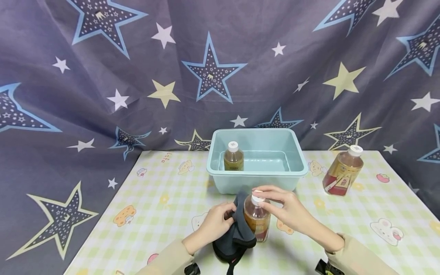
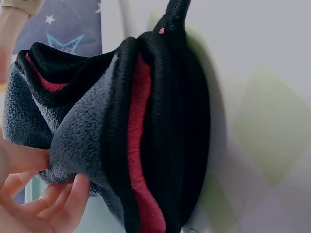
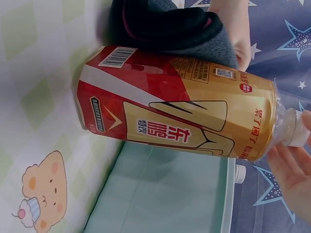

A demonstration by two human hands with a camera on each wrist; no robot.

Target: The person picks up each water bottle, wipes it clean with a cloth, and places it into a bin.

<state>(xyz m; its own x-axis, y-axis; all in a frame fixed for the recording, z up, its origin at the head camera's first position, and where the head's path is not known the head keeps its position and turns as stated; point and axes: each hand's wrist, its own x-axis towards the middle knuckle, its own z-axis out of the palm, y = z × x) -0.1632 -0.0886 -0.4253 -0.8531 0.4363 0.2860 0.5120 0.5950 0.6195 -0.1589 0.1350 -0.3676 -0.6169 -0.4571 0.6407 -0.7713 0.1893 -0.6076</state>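
Observation:
A dark grey cloth [image 1: 237, 229] with black edging and a red inner side hangs folded from my left hand [image 1: 216, 221], which pinches it between thumb and fingers. In the left wrist view the cloth's black loop [image 2: 176, 17] shows at the top. My right hand [image 1: 285, 204] holds the white cap of a drink bottle [image 1: 258, 221] between thumb and fingers. That bottle stands upright on the table, its red and gold label [image 3: 170, 109] plain in the right wrist view. The cloth lies against the bottle's left side.
Behind the hands stands a light blue plastic bin [image 1: 256, 181] with another bottle [image 1: 233, 158] upright inside, at its left. A third bottle [image 1: 343, 172] stands at the table's back right. The checked tablecloth [image 1: 165, 229] meets a starry curtain [image 1: 137, 68] at the back.

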